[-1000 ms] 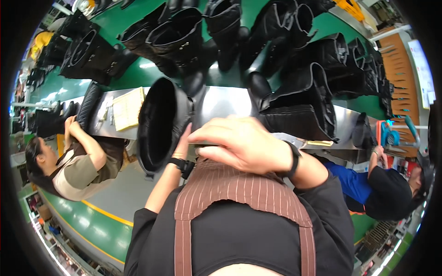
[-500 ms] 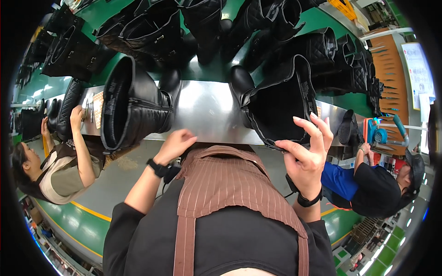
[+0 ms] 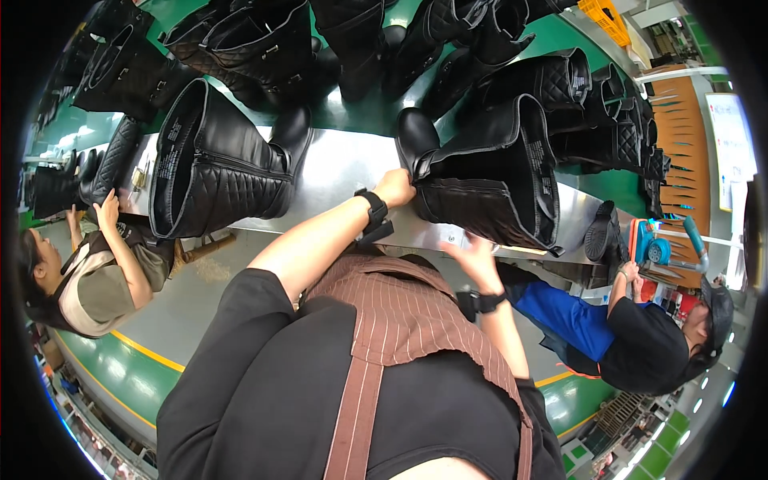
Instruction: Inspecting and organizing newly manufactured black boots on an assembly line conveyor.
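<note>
A tall black boot [image 3: 472,212] with a quilted panel lies on its side in front of me, its side zip parted and its top facing right. At its ankle is my left hand [image 3: 394,189], fingers closed on the boot; the exact part pinched is hidden. Below the shaft, close to the table's near edge, my right hand [image 3: 478,262] is open with fingers apart, holding nothing that I can see. To the left a second tall boot [image 3: 232,172] lies with its zip closed and its wide top facing left.
The boots lie on a shiny metal table [image 3: 324,172]. Many black boots [image 3: 276,52] fill the green surface beyond. At the right are a dark shoe [image 3: 600,232] and a blue tool [image 3: 658,251]. One co-worker [image 3: 104,276] is at the left, another [image 3: 640,320] at the right.
My left hand has reached right to the ankle of the right boot. My right hand has let go of its top edge and dropped left. The left boot has turned, showing its quilted side.
</note>
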`<state>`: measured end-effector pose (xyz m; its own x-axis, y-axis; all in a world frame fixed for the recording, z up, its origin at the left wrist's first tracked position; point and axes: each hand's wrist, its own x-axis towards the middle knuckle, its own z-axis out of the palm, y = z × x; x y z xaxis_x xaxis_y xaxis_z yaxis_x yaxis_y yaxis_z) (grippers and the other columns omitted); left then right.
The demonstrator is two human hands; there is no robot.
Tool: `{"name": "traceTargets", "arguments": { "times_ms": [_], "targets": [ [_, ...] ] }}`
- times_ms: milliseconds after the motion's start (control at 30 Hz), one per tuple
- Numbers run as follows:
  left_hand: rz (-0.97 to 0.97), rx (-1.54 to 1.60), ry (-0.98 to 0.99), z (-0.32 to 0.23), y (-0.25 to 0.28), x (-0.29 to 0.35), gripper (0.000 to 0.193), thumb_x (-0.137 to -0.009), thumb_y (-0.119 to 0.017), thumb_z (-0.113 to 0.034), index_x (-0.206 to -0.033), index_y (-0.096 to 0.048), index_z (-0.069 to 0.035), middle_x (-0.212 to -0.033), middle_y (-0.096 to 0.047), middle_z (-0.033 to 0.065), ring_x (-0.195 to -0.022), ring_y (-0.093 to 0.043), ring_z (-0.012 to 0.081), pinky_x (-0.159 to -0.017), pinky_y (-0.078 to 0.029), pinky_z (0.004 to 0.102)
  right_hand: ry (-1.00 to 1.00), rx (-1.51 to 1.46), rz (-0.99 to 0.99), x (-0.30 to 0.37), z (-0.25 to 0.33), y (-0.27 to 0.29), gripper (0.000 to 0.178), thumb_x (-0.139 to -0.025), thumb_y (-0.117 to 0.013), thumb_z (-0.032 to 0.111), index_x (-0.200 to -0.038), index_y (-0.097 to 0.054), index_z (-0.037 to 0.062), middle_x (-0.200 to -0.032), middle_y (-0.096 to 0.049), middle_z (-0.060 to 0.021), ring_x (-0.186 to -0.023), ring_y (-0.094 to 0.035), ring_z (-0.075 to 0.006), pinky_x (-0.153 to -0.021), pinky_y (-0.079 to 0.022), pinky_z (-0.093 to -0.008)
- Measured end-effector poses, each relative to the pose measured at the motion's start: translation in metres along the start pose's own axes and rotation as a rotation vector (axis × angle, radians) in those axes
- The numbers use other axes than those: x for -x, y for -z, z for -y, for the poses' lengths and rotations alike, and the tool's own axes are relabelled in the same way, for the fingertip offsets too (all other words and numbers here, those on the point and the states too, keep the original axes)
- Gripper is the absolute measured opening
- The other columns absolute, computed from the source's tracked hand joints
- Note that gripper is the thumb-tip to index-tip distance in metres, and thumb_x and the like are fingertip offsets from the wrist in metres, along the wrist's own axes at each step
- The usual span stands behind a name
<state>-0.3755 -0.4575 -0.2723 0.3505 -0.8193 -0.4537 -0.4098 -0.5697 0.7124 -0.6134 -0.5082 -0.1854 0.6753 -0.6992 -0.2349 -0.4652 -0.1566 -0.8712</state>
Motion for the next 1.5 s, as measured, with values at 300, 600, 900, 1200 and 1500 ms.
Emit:
{"name": "traceTargets", "arguments": {
  "times_ms": [300, 600, 900, 1200, 1500],
  "targets": [
    [0.365, -0.197, 0.072, -0.017, 0.030, -0.012, 0.025, -0.089, -0.070, -0.022, -0.083, -0.075, 0.001, -0.080, -0.073, 0.0172, -0.075, -0.072, 0.0280, -0.069, -0.057, 0.0386, -0.159, -0.034, -0.191, -0.035, -0.031, -0.065, 0.052, -0.075, -0.086, 0.031, -0.114, -0.069, 0.0005, -0.115, -0.070, -0.0116, -0.107, -0.064, -0.0243, -0.096, -0.049, -0.0353],
    [0.578, 0.635, 0.079, -0.064, 0.092, 0.047, 0.027, -0.100, -0.060, -0.022, -0.083, -0.072, -0.005, -0.066, -0.068, 0.0017, -0.052, -0.057, 0.0085, -0.051, -0.043, 0.0218, -0.109, 0.138, -0.113, -0.042, -0.032, -0.059, 0.045, -0.076, -0.083, 0.023, -0.115, -0.070, 0.0066, -0.110, -0.071, -0.0113, -0.105, -0.067, -0.0279, -0.095, -0.049, -0.0377],
    [0.479, 0.680, -0.061, -0.161, 0.170, 0.127, 0.029, -0.098, -0.063, -0.026, -0.085, -0.072, -0.001, -0.066, -0.066, 0.0031, -0.049, -0.054, 0.0068, -0.051, -0.043, 0.0194, -0.027, 0.062, -0.050, -0.045, -0.022, -0.049, 0.058, -0.080, -0.080, 0.026, -0.132, -0.059, 0.0088, -0.126, -0.065, -0.0103, -0.118, -0.061, -0.0254, -0.101, -0.046, -0.0385],
    [0.373, 0.499, -0.130, -0.167, 0.170, 0.135, 0.032, -0.100, -0.061, -0.032, -0.093, -0.074, -0.003, -0.069, -0.067, 0.0006, -0.048, -0.053, 0.0041, -0.048, -0.042, 0.0192, 0.172, -0.024, -0.006, -0.047, -0.041, -0.045, 0.064, -0.076, -0.083, 0.023, -0.132, -0.056, 0.0076, -0.125, -0.063, -0.0111, -0.119, -0.059, -0.0251, -0.101, -0.046, -0.0391],
    [0.382, 0.576, -0.259, -0.163, 0.136, 0.113, 0.031, -0.100, -0.059, -0.029, -0.101, -0.072, 0.000, -0.077, -0.069, 0.0027, -0.060, -0.057, 0.0061, -0.058, -0.047, 0.0220, 0.489, 0.143, -0.423, 0.012, 0.180, 0.109, 0.037, -0.075, -0.070, 0.014, -0.109, -0.067, -0.0003, -0.108, -0.064, -0.0125, -0.103, -0.057, -0.0231, -0.094, -0.040, -0.0353]
  ]
}}
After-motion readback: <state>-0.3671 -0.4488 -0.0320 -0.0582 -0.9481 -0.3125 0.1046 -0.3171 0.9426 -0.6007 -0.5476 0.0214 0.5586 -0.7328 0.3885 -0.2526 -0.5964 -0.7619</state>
